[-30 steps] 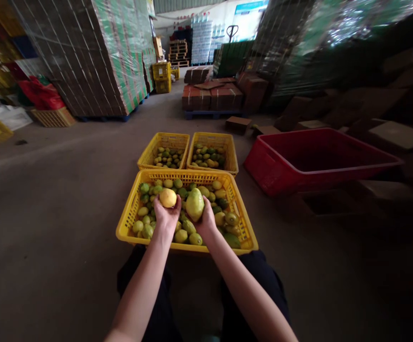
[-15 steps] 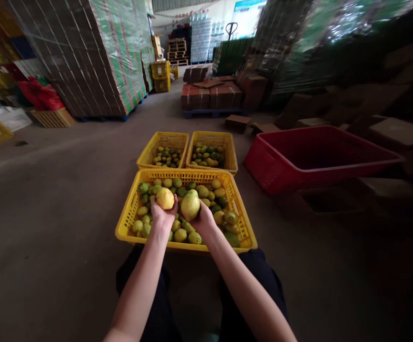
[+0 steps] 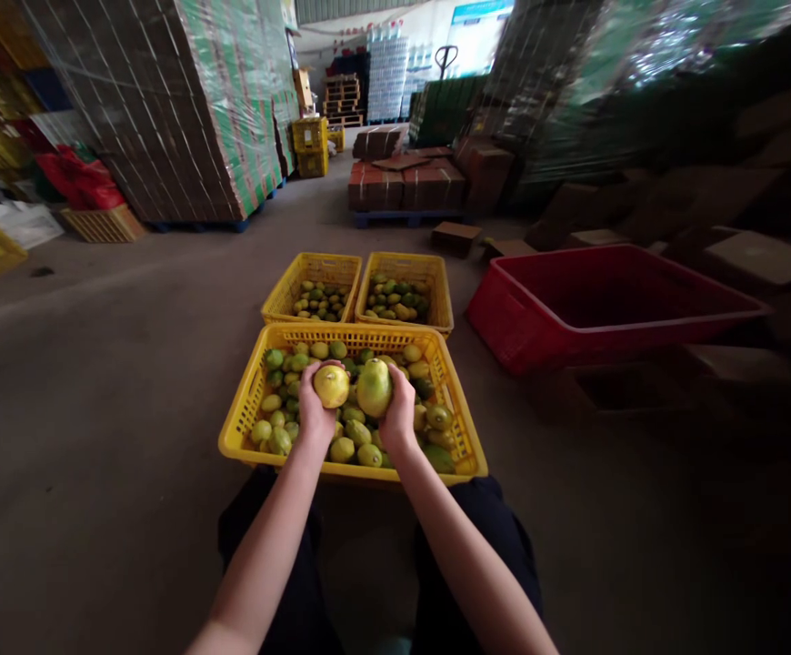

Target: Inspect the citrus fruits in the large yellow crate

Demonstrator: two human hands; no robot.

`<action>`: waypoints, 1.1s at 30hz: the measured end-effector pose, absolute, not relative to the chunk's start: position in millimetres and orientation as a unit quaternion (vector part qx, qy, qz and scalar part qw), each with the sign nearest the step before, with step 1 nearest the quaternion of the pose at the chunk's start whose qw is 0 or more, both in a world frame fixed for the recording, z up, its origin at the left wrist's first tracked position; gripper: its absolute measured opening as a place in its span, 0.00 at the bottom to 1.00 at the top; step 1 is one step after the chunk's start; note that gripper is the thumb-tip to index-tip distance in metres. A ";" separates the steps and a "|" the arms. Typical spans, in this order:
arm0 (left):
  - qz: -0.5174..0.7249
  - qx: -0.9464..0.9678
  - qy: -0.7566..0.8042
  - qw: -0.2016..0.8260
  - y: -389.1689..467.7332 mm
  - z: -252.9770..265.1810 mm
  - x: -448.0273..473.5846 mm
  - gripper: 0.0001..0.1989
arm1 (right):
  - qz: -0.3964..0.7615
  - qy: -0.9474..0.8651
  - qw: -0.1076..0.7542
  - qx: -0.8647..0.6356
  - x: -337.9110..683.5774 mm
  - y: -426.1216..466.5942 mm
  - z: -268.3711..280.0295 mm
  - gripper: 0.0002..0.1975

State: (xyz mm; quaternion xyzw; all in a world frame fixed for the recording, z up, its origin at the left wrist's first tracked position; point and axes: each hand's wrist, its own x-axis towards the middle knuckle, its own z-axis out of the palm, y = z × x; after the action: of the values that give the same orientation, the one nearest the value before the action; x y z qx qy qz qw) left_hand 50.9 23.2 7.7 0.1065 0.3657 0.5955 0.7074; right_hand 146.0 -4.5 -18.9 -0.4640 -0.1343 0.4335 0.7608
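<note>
My left hand (image 3: 317, 411) is closed around a roundish yellow fruit (image 3: 331, 387), its end facing me. In my right hand (image 3: 401, 409) sits a larger, pear-shaped green-yellow fruit (image 3: 375, 388), narrow end up, with the fingers curled round its right side. I cannot tell the exact kind of fruit. The two fruits are held side by side with a small gap, above a yellow plastic crate (image 3: 237, 435). Many similar yellow and green fruits (image 3: 342, 449) lie in that crate, some hidden behind my hands.
Two more yellow crates, a left one (image 3: 279, 293) and a right one (image 3: 442, 289), stand behind with fruit inside. A red tub (image 3: 511, 318) is to the right, near cardboard boxes (image 3: 455, 238). Wrapped pallet stacks (image 3: 164, 118) and a low pallet of cartons (image 3: 405, 189) stand farther back.
My left hand has moved right with the yellow fruit and turned it. My right hand has shifted slightly right and turned the pear-shaped fruit more upright.
</note>
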 end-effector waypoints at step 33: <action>0.486 -0.002 0.382 0.786 30.7 5.7 47.9 0.23 | 0.687 0.045 0.598 -0.411 154.0 -4.5 -1.5 0.14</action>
State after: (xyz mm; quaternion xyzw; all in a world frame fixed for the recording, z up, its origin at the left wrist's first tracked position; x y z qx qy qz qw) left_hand 47.9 30.7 5.7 -0.0018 0.3818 0.4860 0.7862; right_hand 154.0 -4.5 -1.5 -0.4106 0.0450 0.6871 0.5977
